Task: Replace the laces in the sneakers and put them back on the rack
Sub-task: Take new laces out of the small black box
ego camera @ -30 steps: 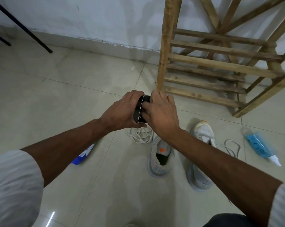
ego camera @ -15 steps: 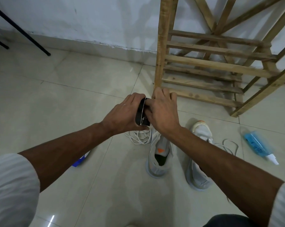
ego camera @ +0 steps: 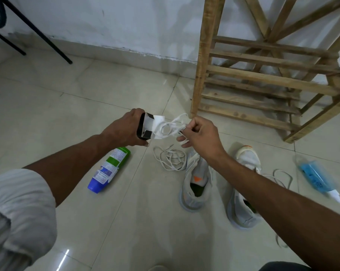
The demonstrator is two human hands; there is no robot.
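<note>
My left hand [ego camera: 124,130] grips a small black-and-white lace package [ego camera: 145,127], held above the floor. A white new lace [ego camera: 170,126] trails out of the package to my right hand [ego camera: 200,133], which pinches its end. Below on the tiles lie two pale grey sneakers, one [ego camera: 194,184] with an orange tag and one [ego camera: 243,192] partly under my right forearm. A loose coil of old white lace [ego camera: 170,157] rests by the left sneaker's toe. Another lace [ego camera: 282,177] loops right of the second sneaker. The wooden rack [ego camera: 263,81] stands beyond, its shelves bare.
A green, white and blue bottle [ego camera: 108,170] lies on the floor under my left forearm. A blue tube with a white cap [ego camera: 317,179] lies at the right. Black metal legs [ego camera: 34,34] slant at the upper left against the white wall.
My hands have moved apart. The right hand has drawn the white lace out of the package, which the left hand still holds. The bottle has come into full view as the view shifted.
</note>
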